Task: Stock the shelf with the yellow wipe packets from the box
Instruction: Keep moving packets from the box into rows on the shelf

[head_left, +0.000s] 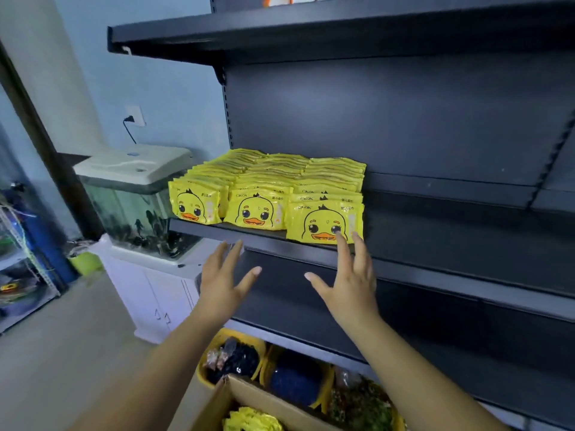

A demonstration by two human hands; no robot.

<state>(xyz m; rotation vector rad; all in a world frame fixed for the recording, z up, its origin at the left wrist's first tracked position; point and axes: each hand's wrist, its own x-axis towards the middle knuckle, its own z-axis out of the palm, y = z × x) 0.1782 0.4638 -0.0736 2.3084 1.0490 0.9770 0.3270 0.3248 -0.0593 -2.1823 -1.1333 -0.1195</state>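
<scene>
Three rows of yellow wipe packets (267, 188) with a duck face stand upright at the left end of the dark shelf (435, 269). The front packet of the right row (323, 223) sits at the shelf's edge. My right hand (348, 281) is open, fingers spread, with its fingertips touching the bottom of that front packet. Just below the shelf edge, under the middle row, my left hand (222, 276) is open and holds nothing. A cardboard box (249, 399) at the bottom holds more yellow packets (252, 419).
An upper shelf (311, 35) overhangs the packets. Right of the rows the shelf is bare. A fish tank (137, 206) on a white cabinet (149, 293) stands left of the shelving. Yellow bins (231, 356) of goods sit on the lowest shelf behind the box.
</scene>
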